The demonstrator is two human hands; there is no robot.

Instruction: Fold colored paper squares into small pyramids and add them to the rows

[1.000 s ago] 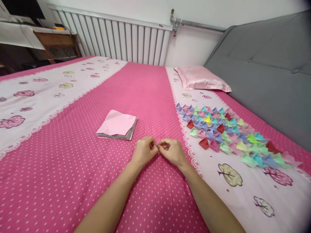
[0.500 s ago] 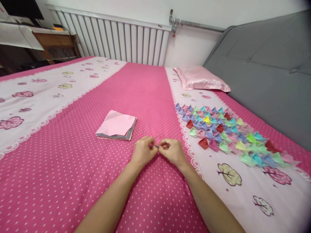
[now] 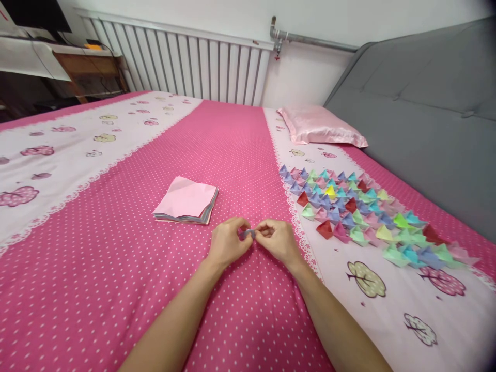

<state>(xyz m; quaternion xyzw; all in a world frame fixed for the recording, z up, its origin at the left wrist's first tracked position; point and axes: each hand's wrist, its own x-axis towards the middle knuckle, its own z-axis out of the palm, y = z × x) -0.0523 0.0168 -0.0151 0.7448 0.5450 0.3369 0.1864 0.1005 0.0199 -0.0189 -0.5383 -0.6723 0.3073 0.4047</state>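
Clock directions from the hands, 12 = away from the wearer.

Visibility first: the small grey-blue folded paper piece (image 3: 248,234) is mostly covered by fingers. Only a short narrow strip shows; fold shape can't be made out. On the left hand (image 3: 228,243), the fingers curl in behind the thumb, so exact contact at the strip's 9 o'clock end is hidden. Forearms run out of frame at 5 and 7. Black flat monitor (image 3: 41,14) at 10–11 is cut off at the top, brown wooden desk (image 3: 91,66) at 10 by the left edge. Grey padded headboard (image 3: 418,103) at 2 leaves the frame. In the multicoloured folded-paper boats (image 3: 351,205), far rows overlap; too tight to count.

Position: paper piece sits between the hands, at 3 from left hand, 9 from right hand (image 3: 279,240). Left is curled around one end, thumb just below the strip; right has thumb and forefinger pinched on the other. Hands near each other, bridged by the piece, low over the pink dotted bedspread (image 3: 240,150).

Around: square stack of paper sheets, pale pink on top (image 3: 188,199), at 10, near left hand, edges uneven. Boats in rows at 2–3. Pink satin pillow (image 3: 321,126) at 1.
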